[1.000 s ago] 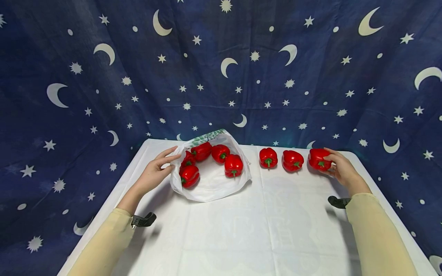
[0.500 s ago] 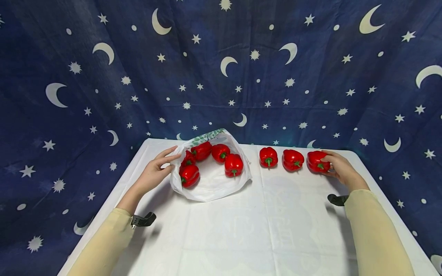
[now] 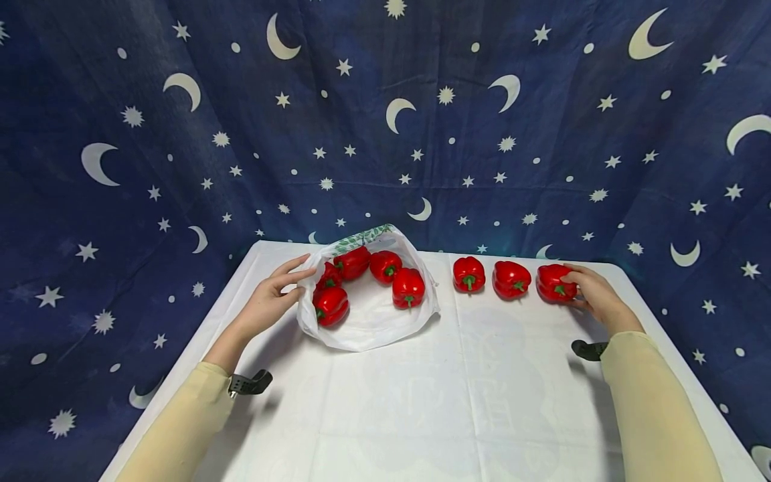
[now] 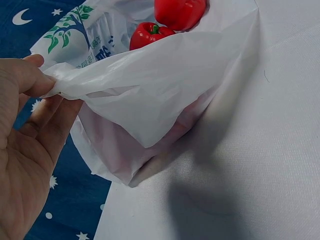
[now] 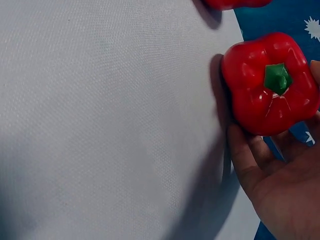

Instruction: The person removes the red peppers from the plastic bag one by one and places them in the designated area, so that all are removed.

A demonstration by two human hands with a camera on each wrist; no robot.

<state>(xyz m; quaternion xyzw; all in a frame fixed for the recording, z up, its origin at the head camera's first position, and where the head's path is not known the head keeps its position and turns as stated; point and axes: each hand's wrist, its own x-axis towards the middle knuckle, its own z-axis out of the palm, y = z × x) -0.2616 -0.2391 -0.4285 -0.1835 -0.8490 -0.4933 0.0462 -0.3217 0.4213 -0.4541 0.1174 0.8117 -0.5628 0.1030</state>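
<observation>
Left hand: bare left hand (image 3: 271,304), thumb and fingers pinching the edge of the bag's mouth at its left side.
Right hand: bare right hand (image 3: 599,298), thumb and fingers curled about the held pepper, gripping it from the right.
Held pepper: glossy red, blocky bell pepper with a green stem (image 3: 552,284), right-hand end of the outside row; stem toward the camera in the right wrist view.
Outside row, remainder: glossy red bell pepper nearest the bag (image 3: 468,274); glossy red middle bell pepper (image 3: 511,279), between that one and the held pepper, stem turned toward the right.
Bag: thin white plastic bag (image 3: 367,335), mouth spread open, printed with a green leafy tree and blue lettering.
Bag contents: five glossy red bell peppers (image 3: 408,288), ranged along the left, back and right of the interior.
Support: table under a white cloth (image 3: 415,408).
Backdrop: dark blue fabric with pale moons, stars and dots (image 3: 355,87).
Sleeves: pale yellow, both arms (image 3: 659,408).
Wristwear: black strap-like device at each wrist (image 3: 251,383).
</observation>
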